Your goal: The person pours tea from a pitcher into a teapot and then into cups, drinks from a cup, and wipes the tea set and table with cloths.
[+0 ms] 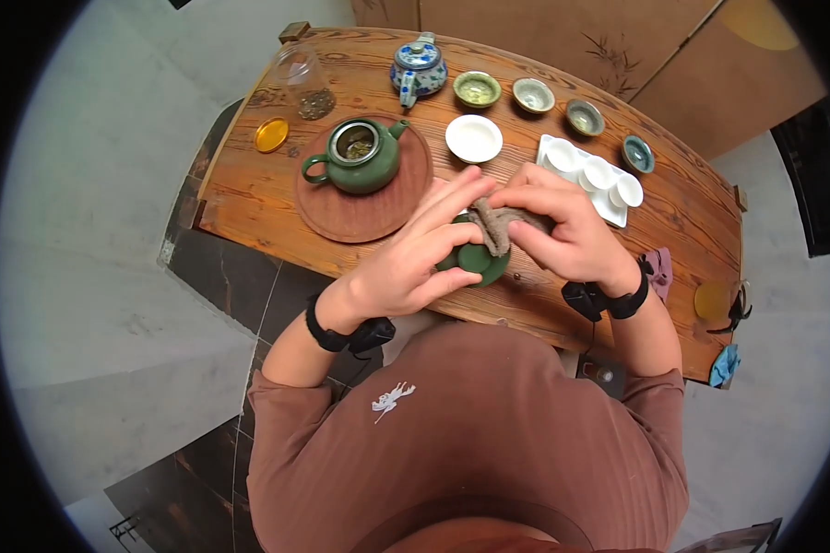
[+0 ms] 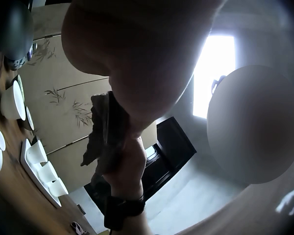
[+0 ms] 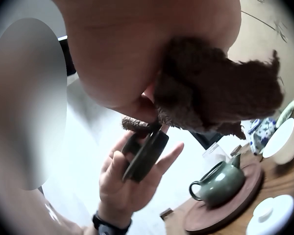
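My left hand (image 1: 406,263) pinches a round green lid (image 1: 474,258) with a raised knob, close over the table's near edge. Bunched in the fingers of my right hand (image 1: 576,226) is a brown towel (image 1: 496,232), pressed against the lid's rim. From the right wrist, the towel (image 3: 225,93) hangs in folds and the lid (image 3: 148,155) stands tilted between left thumb and fingers. A green teapot (image 1: 364,170) sits uncovered on a round wooden board (image 1: 341,224), left of the hands, with leaves visible inside. The right fingertips are partly hidden by the towel.
Behind the hands are a white bowl (image 1: 473,136), several small glazed cups and a blue-and-white teapot (image 1: 419,69). A white tray (image 1: 609,208) with three white cups stands right. A clear jar (image 1: 302,78) lies back left. A white lid (image 3: 272,215) rests near the board.
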Available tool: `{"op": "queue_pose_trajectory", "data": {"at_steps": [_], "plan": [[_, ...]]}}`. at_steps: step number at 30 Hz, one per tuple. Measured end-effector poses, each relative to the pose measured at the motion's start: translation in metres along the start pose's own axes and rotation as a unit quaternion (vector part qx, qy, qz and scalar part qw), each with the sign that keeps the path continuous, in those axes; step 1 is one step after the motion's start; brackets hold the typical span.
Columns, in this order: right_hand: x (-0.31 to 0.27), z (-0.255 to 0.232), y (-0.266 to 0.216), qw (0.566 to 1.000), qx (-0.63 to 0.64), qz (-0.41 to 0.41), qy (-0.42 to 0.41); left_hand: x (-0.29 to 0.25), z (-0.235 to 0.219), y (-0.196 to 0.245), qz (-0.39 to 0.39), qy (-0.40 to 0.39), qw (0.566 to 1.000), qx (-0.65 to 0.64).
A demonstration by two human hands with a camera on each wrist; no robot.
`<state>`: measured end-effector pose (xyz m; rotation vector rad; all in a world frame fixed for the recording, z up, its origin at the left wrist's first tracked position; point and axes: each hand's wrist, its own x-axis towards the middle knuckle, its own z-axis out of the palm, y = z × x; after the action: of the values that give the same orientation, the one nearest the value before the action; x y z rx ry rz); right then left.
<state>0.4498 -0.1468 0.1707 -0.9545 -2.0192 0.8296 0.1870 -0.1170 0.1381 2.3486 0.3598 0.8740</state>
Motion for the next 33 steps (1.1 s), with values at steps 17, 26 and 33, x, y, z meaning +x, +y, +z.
{"op": "queue_pose_trajectory", "data": {"at_steps": [17,26,33], "plan": [[-0.003,0.001,0.003,0.969,0.205,0.091,-0.104,0.006,0.000,0.003,0.040,-0.037,0.985,-0.163],[-0.018,0.022,0.009,0.860,0.448,0.210,-0.129,0.013,0.014,0.009,0.050,-0.060,0.940,-0.332],[-0.053,0.055,0.054,0.693,0.665,0.274,-0.048,0.001,0.042,0.008,-0.052,0.047,0.855,-0.513]]}}
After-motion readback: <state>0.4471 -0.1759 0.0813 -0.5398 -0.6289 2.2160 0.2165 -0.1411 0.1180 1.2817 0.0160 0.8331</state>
